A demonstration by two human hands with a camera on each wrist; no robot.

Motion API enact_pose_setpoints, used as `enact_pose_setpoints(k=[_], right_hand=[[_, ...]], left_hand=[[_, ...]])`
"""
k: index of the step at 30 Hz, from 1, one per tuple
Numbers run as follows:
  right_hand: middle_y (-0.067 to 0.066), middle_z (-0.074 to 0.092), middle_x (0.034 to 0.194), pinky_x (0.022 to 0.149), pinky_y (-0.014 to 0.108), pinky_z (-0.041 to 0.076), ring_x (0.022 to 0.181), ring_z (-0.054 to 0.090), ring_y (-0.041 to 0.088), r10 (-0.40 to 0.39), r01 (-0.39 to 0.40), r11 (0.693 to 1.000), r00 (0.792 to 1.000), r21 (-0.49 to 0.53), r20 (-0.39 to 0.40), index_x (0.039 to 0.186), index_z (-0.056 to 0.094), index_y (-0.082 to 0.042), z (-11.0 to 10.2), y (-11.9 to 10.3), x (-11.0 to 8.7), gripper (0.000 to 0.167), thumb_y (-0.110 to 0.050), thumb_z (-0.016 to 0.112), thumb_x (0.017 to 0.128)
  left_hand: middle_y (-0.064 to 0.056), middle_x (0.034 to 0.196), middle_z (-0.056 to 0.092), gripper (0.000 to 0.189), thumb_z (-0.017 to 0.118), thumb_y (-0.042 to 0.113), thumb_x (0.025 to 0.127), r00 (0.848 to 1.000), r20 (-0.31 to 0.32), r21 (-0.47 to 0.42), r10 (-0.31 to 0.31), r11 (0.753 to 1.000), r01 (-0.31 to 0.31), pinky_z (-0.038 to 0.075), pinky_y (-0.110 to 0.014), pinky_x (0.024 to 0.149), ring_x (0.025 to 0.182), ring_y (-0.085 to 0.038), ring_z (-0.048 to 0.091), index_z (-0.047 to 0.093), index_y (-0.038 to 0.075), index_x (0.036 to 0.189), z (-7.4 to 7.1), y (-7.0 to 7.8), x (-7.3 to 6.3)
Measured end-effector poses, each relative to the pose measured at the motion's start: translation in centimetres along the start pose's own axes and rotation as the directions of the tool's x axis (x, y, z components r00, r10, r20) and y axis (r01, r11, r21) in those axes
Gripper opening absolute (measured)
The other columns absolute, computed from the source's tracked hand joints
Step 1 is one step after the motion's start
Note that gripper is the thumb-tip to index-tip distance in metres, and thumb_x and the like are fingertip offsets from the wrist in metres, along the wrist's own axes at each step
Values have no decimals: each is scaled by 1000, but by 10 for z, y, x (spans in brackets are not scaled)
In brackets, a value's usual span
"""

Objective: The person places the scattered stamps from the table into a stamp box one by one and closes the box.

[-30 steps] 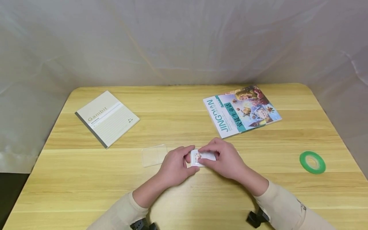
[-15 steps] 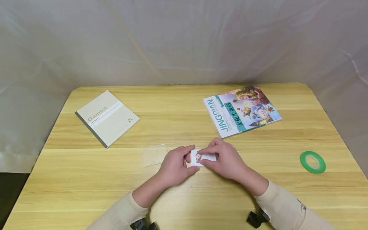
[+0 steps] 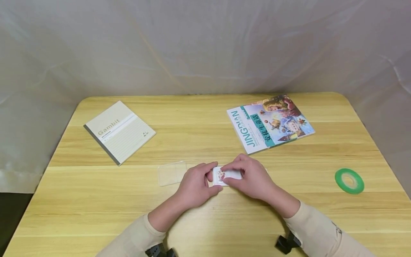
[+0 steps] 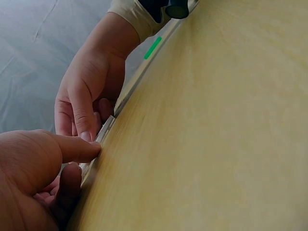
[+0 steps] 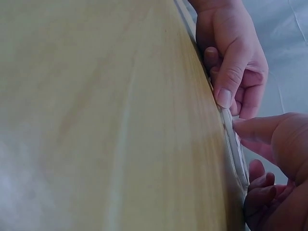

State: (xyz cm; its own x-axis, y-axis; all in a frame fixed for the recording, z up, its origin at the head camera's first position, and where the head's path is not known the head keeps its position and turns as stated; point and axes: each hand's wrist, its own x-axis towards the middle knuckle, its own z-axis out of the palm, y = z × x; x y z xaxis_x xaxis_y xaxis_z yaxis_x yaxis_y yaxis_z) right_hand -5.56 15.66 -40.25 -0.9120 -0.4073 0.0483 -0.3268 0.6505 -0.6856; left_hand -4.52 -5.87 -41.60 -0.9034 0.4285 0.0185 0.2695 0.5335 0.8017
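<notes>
A white card with a small coloured picture (image 3: 221, 175) lies flat on a shallow clear case (image 5: 235, 147), at the table's near middle. My left hand (image 3: 196, 185) grips the left end of the case between thumb and forefinger. From the right, my right hand (image 3: 254, 178) holds the card, its thumb and forefinger bent to either side of the picture. The palm hides the card's right end. In the right wrist view the case shows edge-on, low against the table. Just left of my left hand lies a clear plastic lid (image 3: 170, 174).
On the wooden table (image 3: 205, 221), a beige notebook (image 3: 120, 132) lies back left and a colourful storybook (image 3: 271, 123) back right. A roll of green tape (image 3: 340, 178) lies at the right. Grey cloth (image 3: 205, 46) hangs behind the table.
My right forefinger shifts very slightly at the picture. Both hands, the card and the clear lid otherwise stay in place.
</notes>
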Motion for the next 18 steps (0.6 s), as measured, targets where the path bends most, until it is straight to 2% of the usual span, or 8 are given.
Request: enact_pose_setpoints(k=[11,18], right_hand=[[-4,57,81,56,29,37,64,44,13,-21,23,998,999,53,-34,106,78,-19,-5,-2,-2,30,-20,88,77],[-1,61,84,53,28,38,56,44,13,32,-26,995,998,99,-59,109,76,-15,-21,0,-9,32,-10,86,78]], left_hand=[[3,81,53,64,87,16,77,1000,5,3,-12,1000,12,42,-24,51,56,-5,48,61,-3,132,1,-1,1],[3,81,53,64,87,14,77,1000,9,-10,-17,1000,17,41,-23,50,56,-6,48,60,-4,132,0,0,0]])
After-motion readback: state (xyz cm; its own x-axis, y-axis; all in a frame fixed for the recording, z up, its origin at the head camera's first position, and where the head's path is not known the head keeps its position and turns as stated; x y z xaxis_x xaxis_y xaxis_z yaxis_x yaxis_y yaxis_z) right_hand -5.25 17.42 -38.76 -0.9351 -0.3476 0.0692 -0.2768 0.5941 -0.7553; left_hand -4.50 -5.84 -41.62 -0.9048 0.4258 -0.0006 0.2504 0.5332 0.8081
